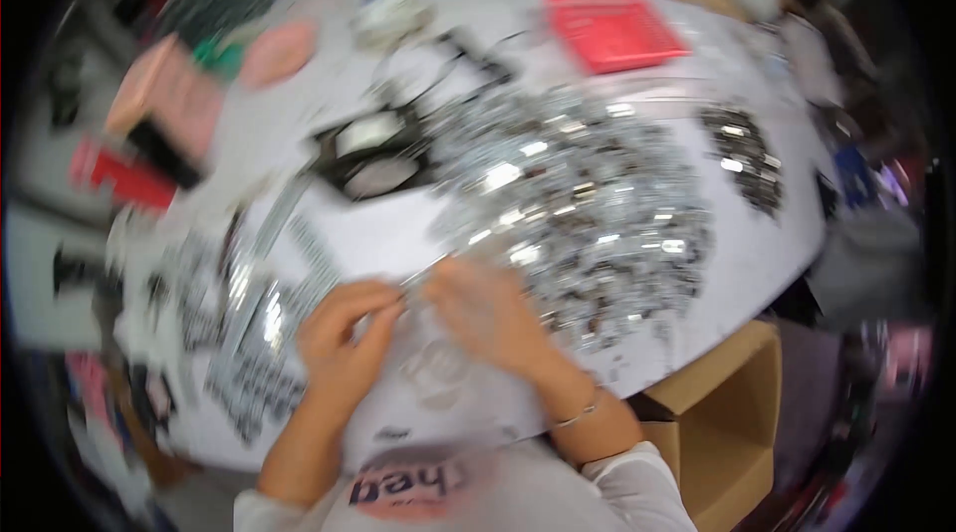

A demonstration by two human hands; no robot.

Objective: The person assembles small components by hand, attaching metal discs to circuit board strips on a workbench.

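My left hand (pixel 349 338) is at the near middle of the white table, thumb and forefinger pinched together. A small thin metallic-looking piece (pixel 416 276) shows at its fingertips; its kind is too blurred to make out. Close beside it is my right hand (pixel 488 315), its fingers smeared by motion near that piece. Just beyond the right hand spreads a large heap of shiny silver small parts (pixel 597 223). Silver strips in rows (pixel 264 333) lie to the left of my left hand.
A black device (pixel 373 158) with pale panels sits behind my hands. Farther off are a red plastic basket (pixel 617 32), a smaller dark heap of parts (pixel 742 158) and a pink box (pixel 169 99). An open cardboard box (pixel 742 422) stands at the table's near right edge.
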